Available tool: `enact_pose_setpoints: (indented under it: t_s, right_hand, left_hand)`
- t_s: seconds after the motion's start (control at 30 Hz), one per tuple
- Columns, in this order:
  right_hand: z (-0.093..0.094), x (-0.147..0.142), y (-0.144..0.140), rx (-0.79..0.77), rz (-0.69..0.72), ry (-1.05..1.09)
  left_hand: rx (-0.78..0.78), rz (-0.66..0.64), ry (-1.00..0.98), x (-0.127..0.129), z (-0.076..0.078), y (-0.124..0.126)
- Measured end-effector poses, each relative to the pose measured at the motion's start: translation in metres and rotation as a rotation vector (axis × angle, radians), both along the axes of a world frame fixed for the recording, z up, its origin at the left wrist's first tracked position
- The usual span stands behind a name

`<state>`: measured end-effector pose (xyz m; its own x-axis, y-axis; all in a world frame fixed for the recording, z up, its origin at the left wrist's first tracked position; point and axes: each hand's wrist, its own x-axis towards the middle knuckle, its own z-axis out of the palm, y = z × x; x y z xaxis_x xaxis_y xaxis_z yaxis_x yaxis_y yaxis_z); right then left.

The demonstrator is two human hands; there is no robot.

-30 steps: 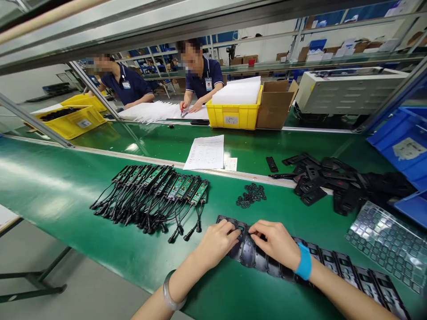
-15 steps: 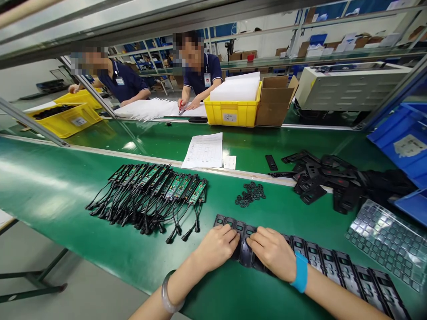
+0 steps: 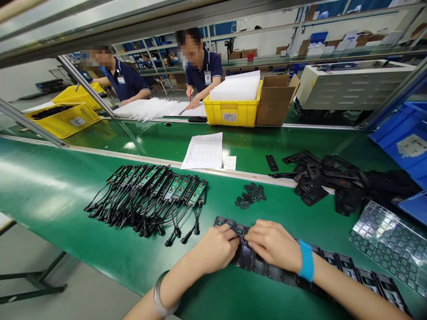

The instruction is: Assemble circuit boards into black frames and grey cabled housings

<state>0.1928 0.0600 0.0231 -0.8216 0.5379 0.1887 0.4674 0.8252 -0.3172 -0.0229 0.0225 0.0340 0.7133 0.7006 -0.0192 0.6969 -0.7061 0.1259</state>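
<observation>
A row of black plastic housings (image 3: 288, 276) runs along the front of the green bench toward the lower right, each with a rectangular window near its upper end. My left hand (image 3: 218, 248) rests at the left end of this row, fingers curled and closed against a housing. Just to its right, my right hand (image 3: 275, 246) has its fingers bent and pressed together over the neighbouring housings. Both sets of fingertips are partly hidden, so anything small between them does not show. A pile of small black rings (image 3: 251, 195) lies just beyond the hands.
Circuit boards with black cables (image 3: 160, 191) lie in rows at left. Loose black covers (image 3: 316, 178) are heaped at right, near a clear sheet of square pieces (image 3: 390, 244) and a blue bin (image 3: 400, 138). Printed paper (image 3: 203, 151) lies ahead. Two people sit across, behind a yellow bin (image 3: 230, 111).
My right hand has shifted slightly left and up along the housings, closer to my left hand. The left hand stays almost in place. Across the bench, a co-worker's pen hand has moved.
</observation>
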Motion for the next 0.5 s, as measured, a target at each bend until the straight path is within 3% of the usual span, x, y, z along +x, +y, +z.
enact_pose_setpoints:
  t_s: [0.1,0.17,0.23,0.37,0.5]
  right_hand:
    - [0.0,-0.005,0.034,-0.057,-0.182,-0.025]
    - [-0.004,-0.012,0.054,-0.086,-0.289,-0.054]
    - [-0.009,-0.018,0.065,-0.118,-0.357,-0.077]
    - [-0.012,-0.019,0.065,-0.19,-0.403,-0.051]
    - [-0.001,-0.001,0.047,-0.319,-0.407,0.067]
  left_hand:
    - [-0.093,0.284,-0.065,0.001,0.005,0.032]
    - [-0.09,0.476,-0.092,0.006,0.001,0.054]
    - [-0.083,0.582,-0.115,0.013,-0.007,0.072]
    - [-0.118,0.645,-0.21,0.018,-0.019,0.089]
    - [-0.168,0.618,-0.348,0.016,-0.013,0.083]
